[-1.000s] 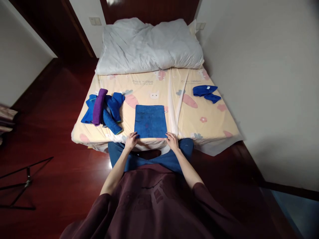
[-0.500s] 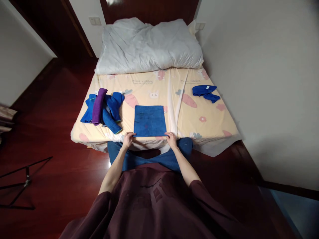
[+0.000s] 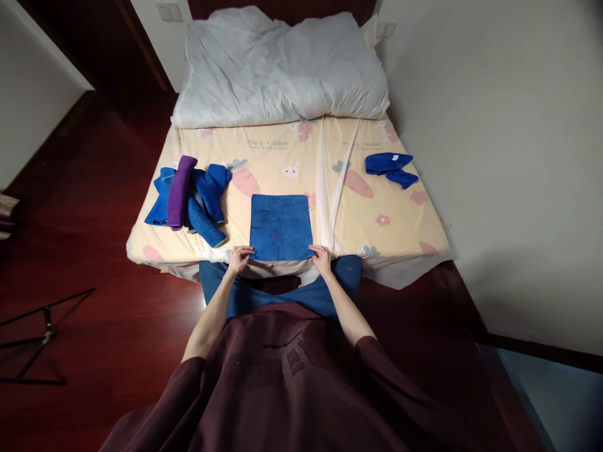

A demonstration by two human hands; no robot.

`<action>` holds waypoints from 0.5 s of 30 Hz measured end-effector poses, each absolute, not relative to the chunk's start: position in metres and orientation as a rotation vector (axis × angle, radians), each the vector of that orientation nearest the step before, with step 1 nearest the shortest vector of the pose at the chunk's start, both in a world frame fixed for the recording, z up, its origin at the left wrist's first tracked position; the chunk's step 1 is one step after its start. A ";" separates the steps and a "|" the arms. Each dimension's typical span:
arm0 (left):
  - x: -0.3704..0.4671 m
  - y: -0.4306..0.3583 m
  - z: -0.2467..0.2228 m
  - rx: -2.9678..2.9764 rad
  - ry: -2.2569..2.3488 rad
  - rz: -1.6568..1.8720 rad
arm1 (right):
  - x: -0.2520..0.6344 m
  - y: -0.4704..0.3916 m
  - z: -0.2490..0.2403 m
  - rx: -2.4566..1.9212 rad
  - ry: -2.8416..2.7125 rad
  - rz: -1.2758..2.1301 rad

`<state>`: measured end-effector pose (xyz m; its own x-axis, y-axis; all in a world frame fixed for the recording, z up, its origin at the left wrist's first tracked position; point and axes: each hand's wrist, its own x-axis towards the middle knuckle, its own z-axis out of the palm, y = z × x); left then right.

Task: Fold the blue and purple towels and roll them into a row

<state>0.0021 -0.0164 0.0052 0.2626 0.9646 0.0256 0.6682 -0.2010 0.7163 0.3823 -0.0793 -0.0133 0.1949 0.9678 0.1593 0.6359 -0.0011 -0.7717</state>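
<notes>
In the head view, the cloth (image 3: 281,227), blue and nearly square, lies spread on the bed (image 3: 396,242) at its near edge, in front of the seated person. The left hand (image 3: 240,258) has the near left corner pinched between thumb and fingertips, the fingers almost together; the right hand (image 3: 321,258) grips the near right corner in the same way. A small white tag sticks out at the cloth's right side, and dark marks show on its upper left part. To its left, well clear of it, a purple roll (image 3: 181,193) rests across a loose heap (image 3: 213,188) of blue cloths. Far to the right lies a crumpled bundle (image 3: 389,164), also blue, with a white label. A pale quilt (image 3: 282,72) covers the far end, below the headboard (image 3: 306,9).
</notes>
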 end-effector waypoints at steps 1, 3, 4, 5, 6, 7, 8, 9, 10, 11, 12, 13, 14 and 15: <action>0.002 -0.015 0.005 1.944 1.477 0.658 | 0.383 -0.078 -0.014 -1.716 -1.512 0.560; 0.003 -0.013 0.003 1.930 1.503 0.665 | 0.384 -0.076 -0.016 -1.710 -1.506 0.562; 0.003 -0.011 0.003 1.925 1.523 0.660 | 0.385 -0.075 -0.016 -1.706 -1.511 0.562; 0.003 -0.010 0.002 1.921 1.542 0.649 | 0.385 -0.074 -0.017 -1.701 -1.518 0.562; 0.003 -0.009 0.001 1.919 1.558 0.637 | 0.386 -0.073 -0.018 -1.694 -1.527 0.565; 0.002 -0.008 0.001 1.917 1.563 0.628 | 0.387 -0.072 -0.018 -1.685 -1.533 0.570; 0.002 -0.008 0.000 1.912 1.556 0.628 | 0.388 -0.072 -0.019 -1.674 -1.539 0.576; 0.001 -0.008 -0.001 1.903 1.536 0.641 | 0.389 -0.072 -0.019 -1.661 -1.547 0.583; 0.000 -0.008 -0.002 1.890 1.506 0.663 | 0.390 -0.071 -0.020 -1.647 -1.557 0.592; -0.001 -0.008 -0.003 1.873 1.472 0.691 | 0.391 -0.071 -0.021 -1.635 -1.567 0.602; -0.002 -0.008 -0.005 1.856 1.437 0.717 | 0.393 -0.071 -0.021 -1.627 -1.575 0.616; -0.002 -0.008 -0.006 1.840 1.406 0.737 | 0.393 -0.071 -0.022 -1.622 -1.577 0.632; -0.003 -0.007 -0.008 1.828 1.386 0.750 | 0.394 -0.071 -0.023 -1.616 -1.573 0.651; -0.004 -0.007 -0.009 1.818 1.379 0.755 | 0.395 -0.071 -0.024 -1.606 -1.563 0.670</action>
